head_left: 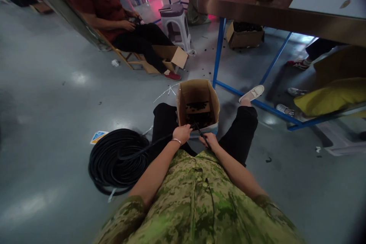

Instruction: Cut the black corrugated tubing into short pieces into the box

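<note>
Cannot make out the small black pieces in the cardboard box, too tiny and dark to tell apart. Cannot name the thin dark tool in the right hand, mostly covered by the fingers. Lost under the left hand: the end of the black hose from the coil. Cut off at the top edge and blurred besides: the seated co-worker above the shoulders. Hidden in that person's hands: something small and dark. Cropped at right: the table, a yellow bundle, another person's legs above the shoes
</note>
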Demonstrator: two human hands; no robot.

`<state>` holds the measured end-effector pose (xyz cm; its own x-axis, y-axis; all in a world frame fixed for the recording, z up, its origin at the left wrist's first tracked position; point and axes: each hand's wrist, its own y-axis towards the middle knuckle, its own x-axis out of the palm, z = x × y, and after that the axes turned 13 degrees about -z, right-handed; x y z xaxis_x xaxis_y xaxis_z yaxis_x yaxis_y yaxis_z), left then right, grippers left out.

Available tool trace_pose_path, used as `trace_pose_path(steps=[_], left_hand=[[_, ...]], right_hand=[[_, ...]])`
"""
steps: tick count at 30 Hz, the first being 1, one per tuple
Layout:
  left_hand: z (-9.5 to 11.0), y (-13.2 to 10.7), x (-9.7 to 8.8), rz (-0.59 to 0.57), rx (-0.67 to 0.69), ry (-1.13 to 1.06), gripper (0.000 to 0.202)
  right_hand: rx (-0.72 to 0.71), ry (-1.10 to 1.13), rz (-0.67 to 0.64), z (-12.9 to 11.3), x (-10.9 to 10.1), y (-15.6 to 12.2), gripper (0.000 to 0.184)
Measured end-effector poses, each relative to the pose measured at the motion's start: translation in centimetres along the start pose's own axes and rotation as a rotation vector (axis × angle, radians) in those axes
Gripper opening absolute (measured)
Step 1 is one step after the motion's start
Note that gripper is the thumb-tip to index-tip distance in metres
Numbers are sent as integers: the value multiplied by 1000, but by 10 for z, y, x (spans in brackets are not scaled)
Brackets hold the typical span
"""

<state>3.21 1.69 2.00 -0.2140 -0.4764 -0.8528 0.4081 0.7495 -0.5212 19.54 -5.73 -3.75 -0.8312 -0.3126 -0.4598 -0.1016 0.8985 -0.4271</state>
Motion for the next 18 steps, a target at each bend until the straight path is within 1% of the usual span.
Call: trace_pose_path(steps=[4, 7, 11, 14, 16, 18], left_hand=[[-2, 5, 5, 11, 7, 24, 31], [-2, 8, 9, 18, 1, 38, 30], [-2, 10, 15, 17, 29, 52, 28], [-2, 10, 17, 27, 45, 54, 28], [-1, 10, 16, 48, 42, 54, 28], [0, 8, 13, 74, 34, 41, 28]], right_hand=[[31, -7, -13, -1, 1, 3, 28], [56, 21, -15, 2, 3, 8, 29], [142, 173, 7, 8, 10, 19, 36], [203, 276, 11, 11, 15, 21, 36], [206, 330, 37, 10, 16, 20, 37], [169, 405, 54, 9, 14, 17, 35]])
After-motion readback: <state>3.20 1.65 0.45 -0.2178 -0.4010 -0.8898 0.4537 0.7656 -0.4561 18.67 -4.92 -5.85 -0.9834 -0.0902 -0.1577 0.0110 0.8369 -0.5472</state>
